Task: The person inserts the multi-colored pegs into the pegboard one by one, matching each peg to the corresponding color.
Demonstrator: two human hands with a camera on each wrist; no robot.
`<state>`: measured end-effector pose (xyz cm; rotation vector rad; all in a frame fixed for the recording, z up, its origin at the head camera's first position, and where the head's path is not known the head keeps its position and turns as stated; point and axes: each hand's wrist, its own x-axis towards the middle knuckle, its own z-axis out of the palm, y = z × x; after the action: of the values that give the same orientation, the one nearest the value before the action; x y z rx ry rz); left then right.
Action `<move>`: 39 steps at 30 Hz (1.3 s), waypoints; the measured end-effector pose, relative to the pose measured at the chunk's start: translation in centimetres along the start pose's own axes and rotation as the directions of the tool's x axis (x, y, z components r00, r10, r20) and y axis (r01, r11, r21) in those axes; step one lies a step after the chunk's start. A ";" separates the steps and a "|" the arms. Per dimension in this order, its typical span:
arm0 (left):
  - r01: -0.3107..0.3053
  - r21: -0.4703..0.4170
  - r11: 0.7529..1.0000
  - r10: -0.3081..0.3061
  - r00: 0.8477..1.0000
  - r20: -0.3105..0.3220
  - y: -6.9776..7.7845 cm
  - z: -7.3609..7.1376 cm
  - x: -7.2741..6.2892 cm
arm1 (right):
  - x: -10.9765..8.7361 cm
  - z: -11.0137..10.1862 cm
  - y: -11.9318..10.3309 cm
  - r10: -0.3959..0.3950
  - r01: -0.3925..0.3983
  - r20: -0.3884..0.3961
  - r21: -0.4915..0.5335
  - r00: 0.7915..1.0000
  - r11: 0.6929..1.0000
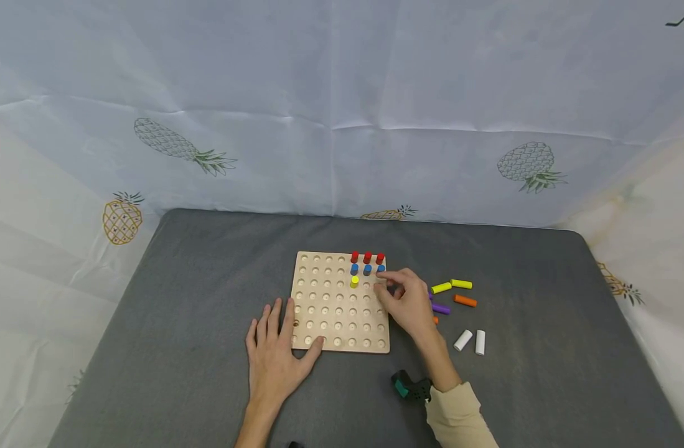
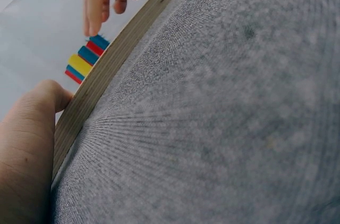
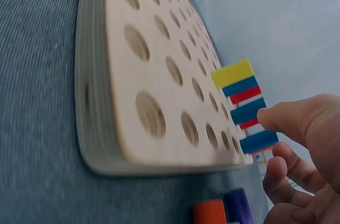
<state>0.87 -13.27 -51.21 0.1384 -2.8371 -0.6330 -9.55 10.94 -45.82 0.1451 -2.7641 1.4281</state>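
Observation:
A wooden pegboard [image 1: 330, 303] with rows of round holes lies on the table. At its far right corner stand three red pegs [image 1: 367, 257], three blue pegs [image 1: 366, 270] in front of them, and one yellow peg [image 1: 354, 282]. My left hand [image 1: 274, 358] rests spread at the board's near left corner, thumb on the near edge and fingertips along the left side. Over the right edge is my right hand [image 1: 406, 302], its index finger reaching to the rightmost blue peg [image 3: 259, 141] and the other fingers loosely bent. Nothing shows between its finger and thumb.
Right of the board lie loose yellow pegs [image 1: 462, 284], orange pegs [image 1: 465, 301], purple pegs [image 1: 441, 308] and white pegs [image 1: 480, 342], some partly behind the right hand. A black and green device [image 1: 410, 386] sits by the right wrist. A pineapple-print curtain [image 1: 342, 168] hangs behind the grey table.

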 end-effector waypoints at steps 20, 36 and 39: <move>-0.002 0.003 1.000 0.002 1.000 -0.007 0.0 0.1 0.0 | -0.5 -3.1 2.2 0.030 -0.034 -0.026 -0.146 0.999 0.989; 0.003 -0.008 1.000 -0.003 1.000 -0.002 0.0 0.0 0.0 | -1.0 -5.3 4.3 0.041 -0.045 -0.024 -0.206 0.999 0.978; 0.004 -0.007 1.000 -0.004 1.000 -0.002 0.0 0.0 0.0 | -1.1 -5.6 4.6 0.026 -0.034 -0.037 -0.222 0.999 0.975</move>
<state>0.83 -13.26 -51.20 0.1429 -2.8333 -0.6433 -9.01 18.21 -46.39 0.0726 -2.8835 1.1035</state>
